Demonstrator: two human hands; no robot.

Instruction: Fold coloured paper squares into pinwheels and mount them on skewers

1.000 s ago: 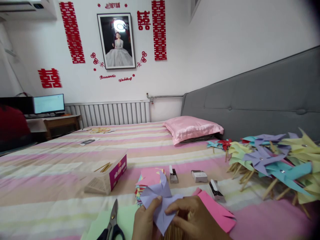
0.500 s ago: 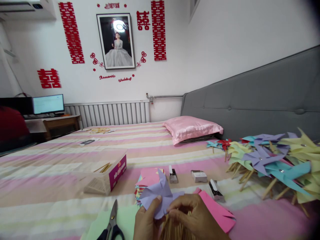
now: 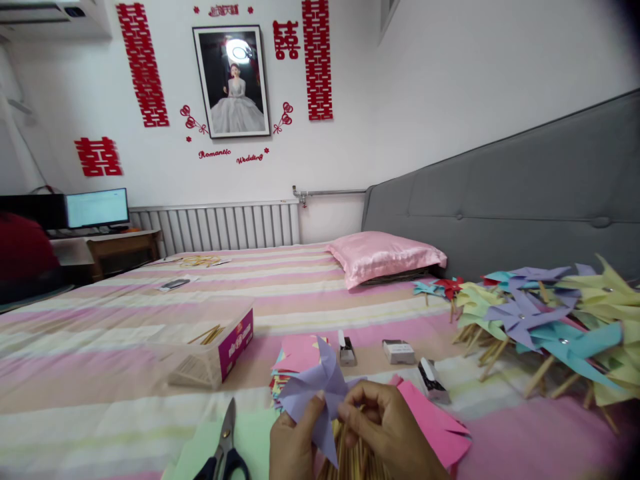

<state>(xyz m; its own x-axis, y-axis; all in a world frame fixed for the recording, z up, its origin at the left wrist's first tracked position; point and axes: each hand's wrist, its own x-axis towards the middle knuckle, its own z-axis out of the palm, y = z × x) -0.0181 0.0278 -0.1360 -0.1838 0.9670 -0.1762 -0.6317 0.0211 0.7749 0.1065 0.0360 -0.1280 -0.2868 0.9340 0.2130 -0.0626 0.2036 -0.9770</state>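
A lilac paper pinwheel (image 3: 323, 387), its blades partly folded, is held up at the bottom centre. My left hand (image 3: 295, 443) pinches it, with the thumb pressed on its middle. On the other side, my right hand (image 3: 387, 423) has its thumb and fingertips closed at the right edge of the paper. Below both hands lies a bundle of thin wooden sticks (image 3: 353, 460). Behind the pinwheel is a stack of coloured paper (image 3: 297, 353). Pink cut sheets (image 3: 437, 423) lie to the right, partly under my right hand.
Scissors (image 3: 226, 443) rest on light green paper (image 3: 257, 433) at the left. A clear plastic box (image 3: 195, 370) holds a few sticks. Small boxes (image 3: 399, 352) stand beyond my hands. Finished pinwheels (image 3: 523, 317) are piled at the right, near a pink pillow (image 3: 385, 257).
One lower blade of the pinwheel now points down, free of my right fingers. My right hand has shifted slightly and grips at the right side. The left hold stays.
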